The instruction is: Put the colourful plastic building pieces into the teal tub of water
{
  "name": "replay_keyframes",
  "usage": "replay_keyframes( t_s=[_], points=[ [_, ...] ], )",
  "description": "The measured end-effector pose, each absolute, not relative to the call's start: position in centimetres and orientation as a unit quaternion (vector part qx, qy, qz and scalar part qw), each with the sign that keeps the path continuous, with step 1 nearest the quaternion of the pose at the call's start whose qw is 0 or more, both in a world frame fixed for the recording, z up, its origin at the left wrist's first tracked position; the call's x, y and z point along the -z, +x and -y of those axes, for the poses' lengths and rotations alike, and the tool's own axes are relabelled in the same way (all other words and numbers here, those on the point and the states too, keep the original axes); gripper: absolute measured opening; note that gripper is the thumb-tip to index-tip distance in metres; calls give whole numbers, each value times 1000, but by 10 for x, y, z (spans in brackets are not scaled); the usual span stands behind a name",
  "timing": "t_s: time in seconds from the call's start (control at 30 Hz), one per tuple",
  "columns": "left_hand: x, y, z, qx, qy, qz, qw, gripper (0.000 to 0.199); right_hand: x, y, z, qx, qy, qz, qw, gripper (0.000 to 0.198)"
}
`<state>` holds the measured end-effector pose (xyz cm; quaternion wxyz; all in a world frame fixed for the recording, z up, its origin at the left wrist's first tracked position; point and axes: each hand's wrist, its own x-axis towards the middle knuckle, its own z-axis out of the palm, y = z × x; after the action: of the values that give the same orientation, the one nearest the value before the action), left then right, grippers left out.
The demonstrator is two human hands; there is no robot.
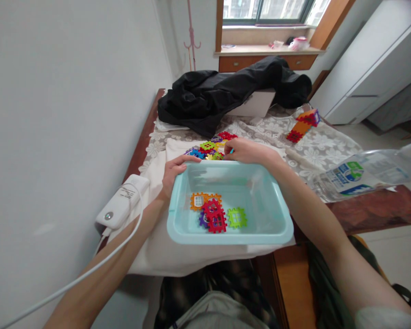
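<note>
A light-blue plastic basin [230, 238] stands in front of me on the white cloth. Inside it lie several interlocking plastic building tiles: an orange one [195, 201], red ones [216, 214], a purple one partly covered, and a green one [237, 218]. My left hand [176, 170] holds the basin's far left corner, its fingers reaching along the outside. Beyond the far rim is a pile of coloured building tiles [207, 146]. My right hand [240, 150] is at that pile, fingers bent together in a pinch; a bit of a blue tile shows at the fingertips, mostly hidden.
A joined orange and red tile construction [303, 125] stands on the lace tablecloth at the right. Near my right forearm lies a clear plastic bottle [363, 173]. A white power device with a cable [123, 201] is at the left. Black fabric [222, 93] covers the table's far end.
</note>
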<state>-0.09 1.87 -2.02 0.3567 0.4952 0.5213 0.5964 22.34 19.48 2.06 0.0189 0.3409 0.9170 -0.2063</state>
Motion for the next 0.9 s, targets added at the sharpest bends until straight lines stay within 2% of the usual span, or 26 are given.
replay_keyframes(
  t_s=[0.13, 0.33, 0.47, 0.6, 0.9],
  points=[
    [19, 0, -18, -598, 496, -521, 353, 33, -20, 225, -194, 215, 334, -918, 4, 13],
    [18, 0, -17, -593, 492, -529, 356, 34, -21, 225, -192, 206, 338, -918, 18, 19],
    [17, 1, -17, -595, 486, -525, 367, 34, -19, 226, -192, 183, 353, -915, 70, 30],
    [19, -1, -18, -596, 493, -523, 359, 33, -17, 226, -195, 167, 323, -930, 60, 39],
    [16, 0, -17, -597, 489, -520, 366, 33, -28, 224, -189, 223, 321, -918, 65, 22]
  ],
)
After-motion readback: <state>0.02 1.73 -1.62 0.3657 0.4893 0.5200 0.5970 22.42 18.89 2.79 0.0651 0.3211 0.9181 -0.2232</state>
